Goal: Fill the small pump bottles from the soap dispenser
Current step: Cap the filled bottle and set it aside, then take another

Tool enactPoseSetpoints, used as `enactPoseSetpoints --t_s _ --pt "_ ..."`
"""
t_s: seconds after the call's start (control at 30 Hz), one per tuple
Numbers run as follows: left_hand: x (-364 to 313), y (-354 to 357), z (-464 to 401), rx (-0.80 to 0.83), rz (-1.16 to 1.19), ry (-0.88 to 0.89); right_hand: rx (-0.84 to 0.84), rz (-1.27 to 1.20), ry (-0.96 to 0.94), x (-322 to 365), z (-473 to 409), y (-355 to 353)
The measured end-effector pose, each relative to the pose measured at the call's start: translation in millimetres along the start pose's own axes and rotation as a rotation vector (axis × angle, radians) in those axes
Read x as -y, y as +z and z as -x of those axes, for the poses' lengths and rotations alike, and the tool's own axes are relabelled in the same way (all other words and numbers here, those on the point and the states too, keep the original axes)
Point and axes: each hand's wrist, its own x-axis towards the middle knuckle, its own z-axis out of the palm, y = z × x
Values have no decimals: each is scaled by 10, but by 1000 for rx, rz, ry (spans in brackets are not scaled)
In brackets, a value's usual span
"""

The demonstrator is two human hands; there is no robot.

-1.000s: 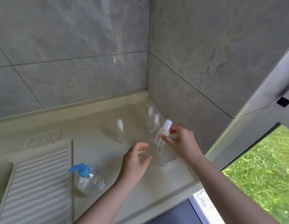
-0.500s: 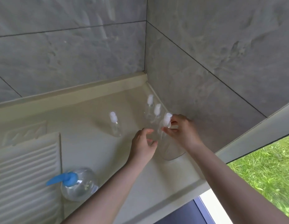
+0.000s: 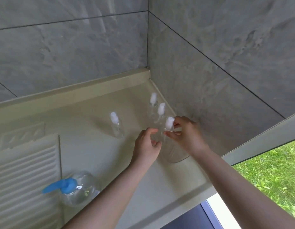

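A clear small pump bottle with a white pump cap stands near the right wall on the beige counter. My right hand pinches the cap between thumb and fingers. My left hand curls around the bottle's upper body just below the cap. Three more small pump bottles stand behind: one to the left, two along the wall towards the corner. The round clear soap dispenser with a blue pump sits at the front left, away from both hands.
A ribbed drainboard fills the left of the counter. Grey tiled walls close the back and right side. The counter's raised front edge runs below my arms. A window onto grass lies at the lower right.
My left hand has moved from the open counter up to the bottle and closed around it. My right hand stays on the cap. The view has tilted down.
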Motion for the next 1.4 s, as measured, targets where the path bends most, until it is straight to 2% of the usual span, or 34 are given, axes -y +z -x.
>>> enactPoseSetpoints --t_s 0.33,0.53,0.73,0.83,0.93,1.03,1.3,1.4 --pt "-69 4 33 15 6 7 35 -51 33 -28 -1 13" --pt "-150 -138 99 -42 -3 23 3 -161 75 75 43 -119" --pt "-230 -472 228 -118 62 23 -131 -73 -163 477 104 -433" --pt "-231 -638 320 -208 158 -12 -152 -81 -292 755 114 -441" --pt "-215 -797 430 -362 269 -49 -94 -135 -377 1007 83 -301" --pt "-173 -969 518 -433 320 -98 -2 -139 -405 1199 -5 -44" --pt "-44 -1137 580 -436 390 -245 225 -26 -291 1419 -327 654" --pt "-28 -1118 600 -395 415 -268 209 -38 -266 1389 -375 806"
